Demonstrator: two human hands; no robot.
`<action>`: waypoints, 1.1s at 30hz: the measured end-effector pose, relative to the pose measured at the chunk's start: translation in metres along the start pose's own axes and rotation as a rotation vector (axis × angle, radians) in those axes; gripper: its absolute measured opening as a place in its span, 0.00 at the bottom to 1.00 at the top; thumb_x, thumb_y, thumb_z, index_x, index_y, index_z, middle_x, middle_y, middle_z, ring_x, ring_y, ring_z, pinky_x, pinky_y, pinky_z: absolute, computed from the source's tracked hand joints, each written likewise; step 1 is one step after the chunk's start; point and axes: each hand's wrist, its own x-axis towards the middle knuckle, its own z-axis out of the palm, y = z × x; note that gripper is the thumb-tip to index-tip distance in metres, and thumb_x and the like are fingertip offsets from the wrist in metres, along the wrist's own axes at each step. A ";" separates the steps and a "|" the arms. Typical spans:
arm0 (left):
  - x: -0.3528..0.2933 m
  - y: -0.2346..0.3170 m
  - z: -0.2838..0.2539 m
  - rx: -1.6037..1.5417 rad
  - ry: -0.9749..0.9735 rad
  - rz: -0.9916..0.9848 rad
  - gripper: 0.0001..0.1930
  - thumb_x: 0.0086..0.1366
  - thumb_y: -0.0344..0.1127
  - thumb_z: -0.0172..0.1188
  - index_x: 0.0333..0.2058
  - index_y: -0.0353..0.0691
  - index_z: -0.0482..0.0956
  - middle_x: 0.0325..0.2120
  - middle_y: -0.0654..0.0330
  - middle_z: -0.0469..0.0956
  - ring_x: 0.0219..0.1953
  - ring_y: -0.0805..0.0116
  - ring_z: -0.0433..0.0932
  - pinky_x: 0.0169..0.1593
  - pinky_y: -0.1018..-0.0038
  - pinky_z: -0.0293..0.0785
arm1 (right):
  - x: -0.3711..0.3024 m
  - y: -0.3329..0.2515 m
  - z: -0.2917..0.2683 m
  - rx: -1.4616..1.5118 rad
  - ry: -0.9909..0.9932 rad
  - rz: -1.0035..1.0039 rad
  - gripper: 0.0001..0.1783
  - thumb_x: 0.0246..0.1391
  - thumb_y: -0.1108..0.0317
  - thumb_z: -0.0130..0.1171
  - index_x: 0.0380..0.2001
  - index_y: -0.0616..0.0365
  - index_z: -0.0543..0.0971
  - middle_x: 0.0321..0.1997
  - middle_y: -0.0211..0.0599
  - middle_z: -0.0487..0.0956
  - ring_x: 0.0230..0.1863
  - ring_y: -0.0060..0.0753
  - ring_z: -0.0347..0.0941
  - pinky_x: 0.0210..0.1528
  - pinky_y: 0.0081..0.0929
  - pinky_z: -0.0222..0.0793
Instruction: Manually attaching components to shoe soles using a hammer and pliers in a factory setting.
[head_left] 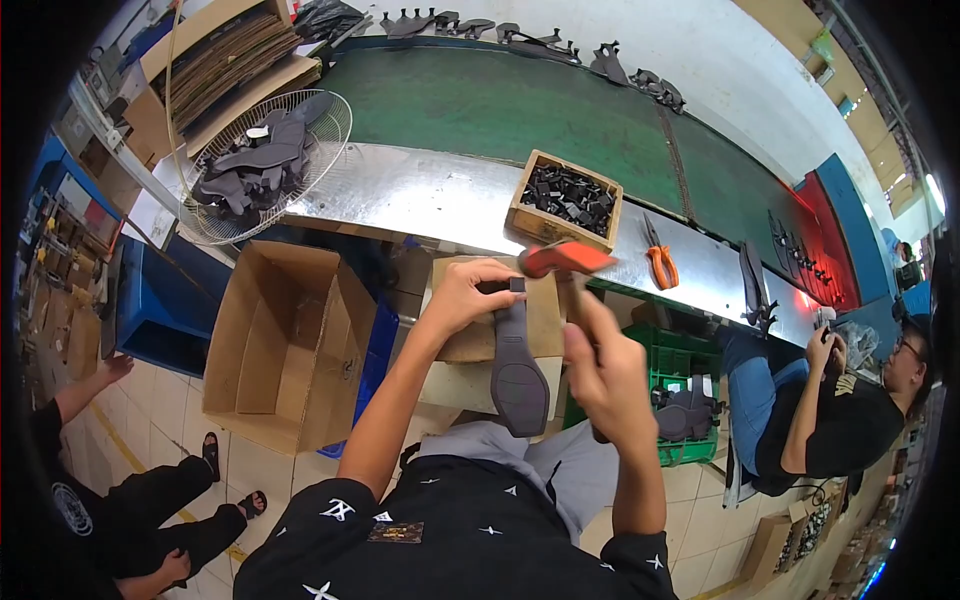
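Observation:
My left hand (468, 295) presses a dark grey shoe sole piece (518, 375) against a cardboard block (545, 320) resting on my lap area. A small black clip sits at the sole's top end under my fingers. My right hand (600, 370) grips the handle of a hammer with an orange-red head (563, 258), raised just above the sole's top end. Behind the hammer stands a wooden box (528, 222) filled with small black parts.
An open cardboard box (290, 345) stands to my left beside a blue bin (160, 310). A wire fan guard (330, 125) holds grey sole pieces. Orange pliers (660, 262) lie on the metal ledge by the green conveyor (500, 100). A green crate (690, 360) and seated people flank me.

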 end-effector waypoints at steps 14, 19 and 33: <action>-0.022 0.012 0.002 0.630 -0.012 -0.081 0.61 0.52 0.58 0.69 0.72 0.37 0.39 0.61 0.67 0.74 0.70 0.60 0.61 0.72 0.39 0.28 | -0.003 -0.042 -0.024 0.074 0.209 -0.002 0.16 0.66 0.70 0.50 0.55 0.61 0.73 0.27 0.38 0.78 0.22 0.30 0.74 0.26 0.33 0.71; -0.024 0.005 0.003 0.838 -0.070 -0.026 0.41 0.55 0.58 0.68 0.66 0.54 0.67 0.62 0.70 0.72 0.72 0.56 0.55 0.72 0.39 0.27 | -0.010 0.020 0.008 -0.130 -0.126 0.179 0.15 0.64 0.71 0.53 0.53 0.64 0.73 0.28 0.56 0.78 0.28 0.54 0.77 0.32 0.39 0.72; -0.116 0.144 0.023 -0.316 -0.426 -0.101 0.12 0.66 0.34 0.62 0.30 0.29 0.78 0.26 0.55 0.74 0.30 0.68 0.72 0.36 0.71 0.67 | 0.000 0.074 0.039 -0.769 -0.266 -0.319 0.25 0.58 0.58 0.61 0.55 0.57 0.75 0.53 0.38 0.76 0.45 0.41 0.75 0.41 0.39 0.74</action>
